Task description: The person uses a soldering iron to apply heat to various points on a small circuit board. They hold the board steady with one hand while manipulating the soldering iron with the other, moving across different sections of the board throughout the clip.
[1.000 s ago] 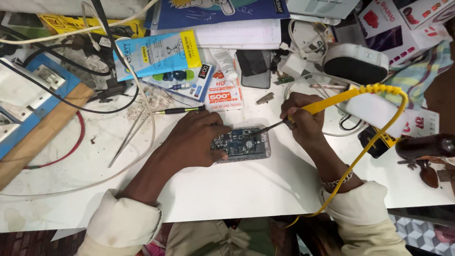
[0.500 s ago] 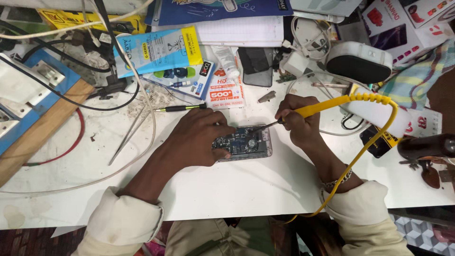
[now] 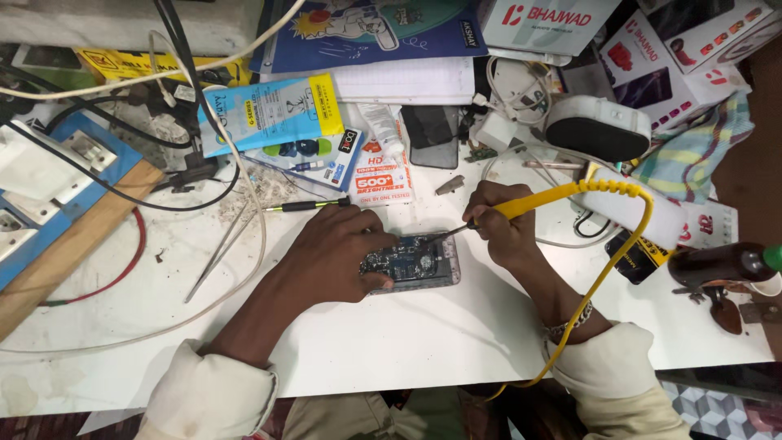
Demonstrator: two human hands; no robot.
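Observation:
An opened phone with its blue circuit board [image 3: 423, 262] exposed lies flat on the white table [image 3: 407, 342]. My left hand [image 3: 330, 253] presses down on the phone's left end and holds a thin yellow-green tool [image 3: 301, 206] that points left. My right hand [image 3: 497, 224] grips a yellow-handled soldering iron [image 3: 554, 198]; its dark tip rests on the board's upper right part. The iron's yellow cord [image 3: 607, 273] loops right and then down past my right wrist.
Tweezers [image 3: 216, 254] lie left of my left hand. Packets, a dark phone [image 3: 430, 137], a white and black speaker [image 3: 599, 128], boxes and cables crowd the back. A blue socket board on wood [image 3: 49, 204] sits at far left, a dark bottle [image 3: 721, 262] at right.
The view has shifted slightly. Both hands stay on the phone, and the iron's tip stays at about the same spot on the board.

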